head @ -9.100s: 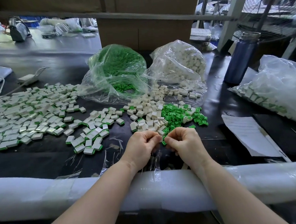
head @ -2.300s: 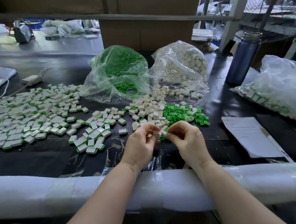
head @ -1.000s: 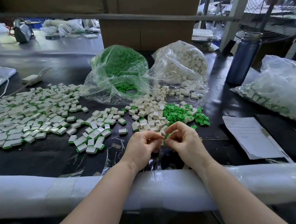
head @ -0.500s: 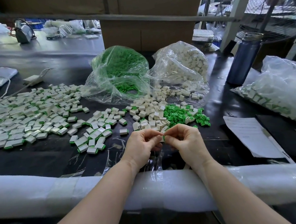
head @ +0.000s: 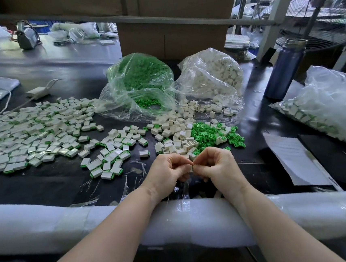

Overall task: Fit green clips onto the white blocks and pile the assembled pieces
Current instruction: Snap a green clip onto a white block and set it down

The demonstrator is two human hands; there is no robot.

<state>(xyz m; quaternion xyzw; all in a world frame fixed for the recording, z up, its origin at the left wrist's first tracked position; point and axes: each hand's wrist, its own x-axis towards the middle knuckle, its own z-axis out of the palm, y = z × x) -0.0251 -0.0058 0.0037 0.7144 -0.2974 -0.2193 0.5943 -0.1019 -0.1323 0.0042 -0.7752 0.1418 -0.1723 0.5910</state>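
A small white plastic block [head: 190,168] is being pinched between the curled fingertips of the left hand [head: 168,169] and the right hand [head: 217,164], thumbs and forefingers meeting just above the black tabletop [head: 52,184]. Only a sliver of the piece is being shown between the fingertips; whether a green clip is already being seated on it cannot be told.

The block is being judged light, rigid and smooth, so it is best being gripped by its flat side faces, with the open end left free for the clip. The clip is likely being pressed in with a firm push, and a slippery corner could be lost from the pinch.

Just beyond the knuckles, loose white blocks [head: 178,130] are being kept beside a heap of loose green plastic clips [head: 208,131]. Farther left, assembled white-and-green pieces [head: 107,158] are being gathered near the hands, with a much larger spread [head: 31,136] lying well apart. Behind, a clear bag of green clips [head: 140,85] and a clear bag of white blocks [head: 211,76] are being kept side by side.
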